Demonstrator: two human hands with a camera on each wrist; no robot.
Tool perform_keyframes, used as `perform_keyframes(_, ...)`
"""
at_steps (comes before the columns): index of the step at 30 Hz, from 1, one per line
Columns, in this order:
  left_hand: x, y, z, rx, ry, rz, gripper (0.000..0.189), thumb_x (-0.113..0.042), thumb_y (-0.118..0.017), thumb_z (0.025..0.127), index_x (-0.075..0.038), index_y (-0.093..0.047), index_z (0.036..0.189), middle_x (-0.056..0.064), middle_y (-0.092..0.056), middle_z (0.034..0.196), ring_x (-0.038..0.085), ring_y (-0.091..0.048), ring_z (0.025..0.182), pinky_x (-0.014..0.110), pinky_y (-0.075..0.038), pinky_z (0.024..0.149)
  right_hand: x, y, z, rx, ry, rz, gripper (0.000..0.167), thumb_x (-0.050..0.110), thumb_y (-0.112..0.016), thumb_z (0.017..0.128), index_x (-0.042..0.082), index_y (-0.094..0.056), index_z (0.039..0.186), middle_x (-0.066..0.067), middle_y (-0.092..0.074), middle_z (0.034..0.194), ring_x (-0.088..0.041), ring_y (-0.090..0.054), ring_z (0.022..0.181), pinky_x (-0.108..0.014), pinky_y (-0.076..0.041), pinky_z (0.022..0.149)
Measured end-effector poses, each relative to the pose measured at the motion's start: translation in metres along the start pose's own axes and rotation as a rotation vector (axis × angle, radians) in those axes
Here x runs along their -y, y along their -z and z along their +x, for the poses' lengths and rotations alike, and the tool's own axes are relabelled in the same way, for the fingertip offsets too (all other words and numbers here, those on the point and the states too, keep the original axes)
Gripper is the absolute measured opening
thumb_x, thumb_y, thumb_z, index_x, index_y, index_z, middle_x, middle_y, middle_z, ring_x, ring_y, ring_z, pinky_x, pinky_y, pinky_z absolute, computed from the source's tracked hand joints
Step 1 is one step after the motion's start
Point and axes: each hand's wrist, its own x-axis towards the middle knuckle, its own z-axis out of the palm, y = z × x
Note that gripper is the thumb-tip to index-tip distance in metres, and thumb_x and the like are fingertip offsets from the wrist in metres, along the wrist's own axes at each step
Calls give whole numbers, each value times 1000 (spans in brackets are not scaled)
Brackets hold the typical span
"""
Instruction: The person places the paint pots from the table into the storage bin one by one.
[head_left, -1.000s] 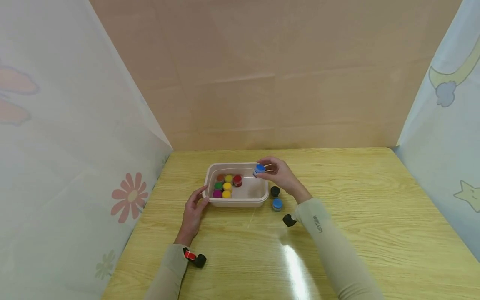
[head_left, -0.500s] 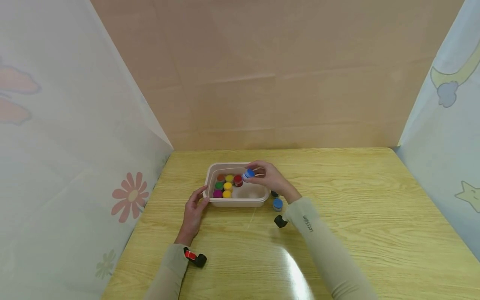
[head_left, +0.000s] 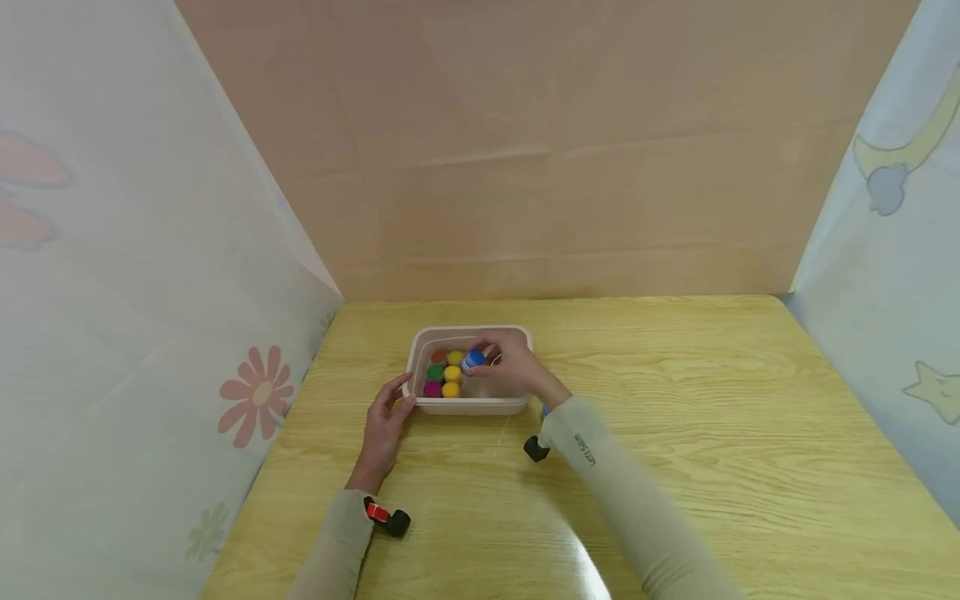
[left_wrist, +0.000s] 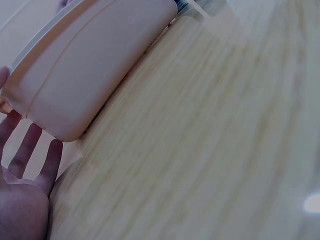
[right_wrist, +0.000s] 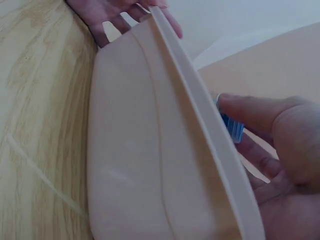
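A pale pink plastic tub (head_left: 472, 407) stands on the table; its long outer wall (left_wrist: 90, 65) shows in the left wrist view. My left hand (head_left: 383, 427) holds its left end, the thumb at the rim and the fingers against the outside. Over the tub's middle, my right hand (head_left: 513, 367) pinches a small paint jar with a blue lid (head_left: 473, 360), tilted. In the right wrist view, this jar (right_wrist: 232, 127) is partly hidden by the rim. Jars with orange (head_left: 438, 357), green (head_left: 436, 373), purple (head_left: 432, 389) and yellow lids (head_left: 452, 374) stand in the tub's left half.
Another blue-lidded jar (head_left: 544, 411) stands right of the tub, mostly hidden by my right wrist. A wood-grain table (head_left: 712, 417) lies beneath. A brown sheet (head_left: 555, 167) rises behind it, with patterned sheets at both sides. Each wrist carries a black camera (head_left: 536, 448).
My right hand has carried the blue-lidded jar leftward and lower, from the tub's right rim to its middle. It now covers the red-lidded jar. The left hand stays at the tub's left end.
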Motion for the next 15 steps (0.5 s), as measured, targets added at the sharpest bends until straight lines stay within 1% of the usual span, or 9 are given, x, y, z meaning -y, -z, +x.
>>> perform_keyframes(2,-1,0,-1,-1,1,2,45,-16,-63,104,-10,-54,148,11,-48,156,26,-47,136,14,-48,100,1,-5,1,-6,-29,-5,31,17,-83,90,8,-72,117,-9,-71,111,-19,-68,86,-31,-59,81)
perform_keyframes(4,-1,0,-1,3,5,3,46,-17,-63,105,-11,-53,149,10,-47,156,27,-47,136,14,-48,100,2,-9,2,-16,-80,-17,31,17,-83,90,10,-71,117,-7,-70,111,-18,-66,86,-30,-58,80)
perform_keyframes(7,0,0,-1,8,8,-9,46,-18,-63,105,-11,-53,149,10,-46,156,28,-45,137,14,-48,100,2,-14,4,-30,-124,-79,29,16,-84,89,12,-71,115,-4,-70,109,-18,-64,87,-29,-58,79)
perform_keyframes(10,1,0,0,12,8,-17,47,-18,-63,105,-10,-52,149,12,-46,157,29,-45,138,14,-48,101,1,-17,6,-35,-134,-131,27,14,-85,87,11,-72,111,-4,-71,105,-17,-66,88,-30,-58,80)
perform_keyframes(15,1,0,0,12,0,-19,46,-17,-63,105,-10,-53,149,14,-46,156,28,-46,138,14,-48,101,2,-19,8,-39,-132,-176,26,11,-85,86,9,-73,109,-3,-72,102,-18,-67,90,-32,-59,81)
